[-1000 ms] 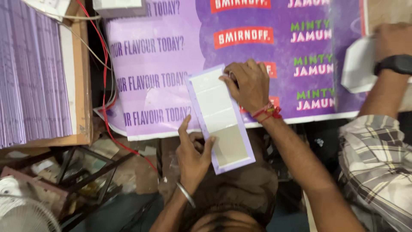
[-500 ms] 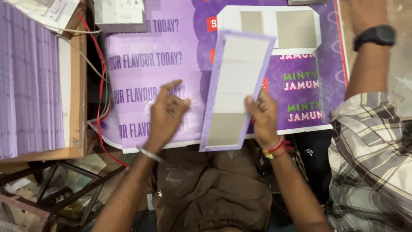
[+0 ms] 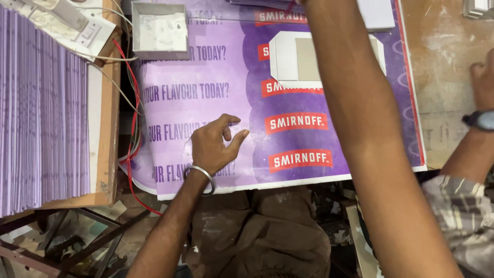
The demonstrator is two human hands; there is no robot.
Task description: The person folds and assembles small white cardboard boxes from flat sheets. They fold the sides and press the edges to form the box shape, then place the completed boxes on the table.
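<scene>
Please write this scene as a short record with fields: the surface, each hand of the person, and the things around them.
Surface: large purple printed poster sheet used as a work mat
Left hand: left hand with a metal bangle rests on the sheet, fingers curled, holding nothing
Right hand: out of view; only the right forearm shows, reaching up past the top edge
Flat piece: white cut card blank with grey panels, lying on the sheet, partly behind the forearm
Left side: stack of purple printed sheets on a wooden board
Top: small grey open box
Other person: a hand wearing a dark wristwatch, at right
</scene>
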